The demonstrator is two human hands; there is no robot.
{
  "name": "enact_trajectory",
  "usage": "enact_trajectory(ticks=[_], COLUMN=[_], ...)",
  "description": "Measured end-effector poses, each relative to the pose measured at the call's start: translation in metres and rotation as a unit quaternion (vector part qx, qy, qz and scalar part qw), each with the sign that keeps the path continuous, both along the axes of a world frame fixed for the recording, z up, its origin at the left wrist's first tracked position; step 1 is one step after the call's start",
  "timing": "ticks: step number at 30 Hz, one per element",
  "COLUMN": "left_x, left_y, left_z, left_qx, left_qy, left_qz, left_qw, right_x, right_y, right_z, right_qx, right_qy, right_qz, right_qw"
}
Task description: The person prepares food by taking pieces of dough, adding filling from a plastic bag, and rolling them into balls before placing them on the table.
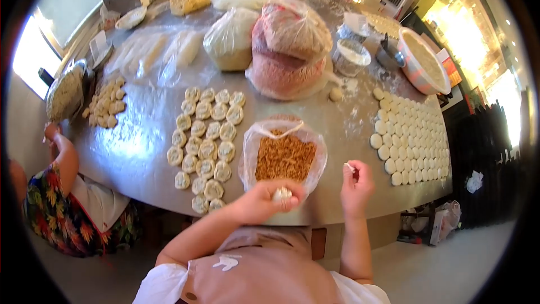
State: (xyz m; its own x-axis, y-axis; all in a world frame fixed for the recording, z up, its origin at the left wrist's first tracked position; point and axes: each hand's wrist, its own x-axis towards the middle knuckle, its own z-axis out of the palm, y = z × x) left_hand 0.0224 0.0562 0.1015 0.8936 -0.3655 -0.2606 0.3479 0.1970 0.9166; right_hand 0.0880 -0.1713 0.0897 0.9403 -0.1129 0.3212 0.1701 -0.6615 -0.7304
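We see the left hand (263, 202) closed around a dough ball (282, 193), just beside the bag of filling (284, 156) on the counter (140, 149); the right hand (356, 187) pinches a dough bit (350, 166).

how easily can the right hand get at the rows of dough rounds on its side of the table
Probably easily: the right hand hovers just beside the nearest dough rounds, with only bare table between. It does pinch a small white bit, and the left hand holds a dough ball.

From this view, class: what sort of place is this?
Probably a pastry kitchen: rows of dough rounds on a metal table, a bag of filling, and the left hand cupping a dough ball.
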Motion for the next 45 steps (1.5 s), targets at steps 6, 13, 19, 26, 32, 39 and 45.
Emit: enact_trajectory(ticks=[6, 13, 19, 26, 32, 39, 45], left_x=[0.018, 0.031, 0.04, 0.025, 0.034, 0.043, 0.056], left_y=[0.006, 0.004, -0.013, 0.006, -0.005, -0.007, -0.008], left_z=[-0.033, -0.013, -0.02, 0.0, -0.017, -0.009, -0.032], left_qx=[-0.364, -0.338, -0.392, -0.322, -0.199, -0.196, -0.088], left_qy=[0.07, 0.168, 0.055, 0.039, -0.012, -0.106, -0.18], left_qz=[0.095, 0.242, 0.286, 0.212, 0.237, 0.236, 0.184], left_qw=[0.924, 0.894, 0.873, 0.922, 0.951, 0.946, 0.962], right_x=[-0.021, -0.015, -0.016, -0.017, -0.016, -0.008, 0.003], right_y=[-0.013, -0.008, 0.081, 0.098, 0.104, 0.091, 0.094], right_z=[-0.086, -0.047, 0.017, 0.012, 0.014, 0.013, 0.008], right_qx=[-0.188, -0.063, 0.032, 0.377, 0.315, 0.365, 0.392], right_qy=[-0.008, 0.004, -0.072, 0.243, 0.179, 0.339, 0.321], right_qz=[0.13, 0.098, 0.329, 0.345, 0.345, 0.318, 0.294], right_qw=[0.973, 0.993, 0.941, 0.824, 0.866, 0.807, 0.811])
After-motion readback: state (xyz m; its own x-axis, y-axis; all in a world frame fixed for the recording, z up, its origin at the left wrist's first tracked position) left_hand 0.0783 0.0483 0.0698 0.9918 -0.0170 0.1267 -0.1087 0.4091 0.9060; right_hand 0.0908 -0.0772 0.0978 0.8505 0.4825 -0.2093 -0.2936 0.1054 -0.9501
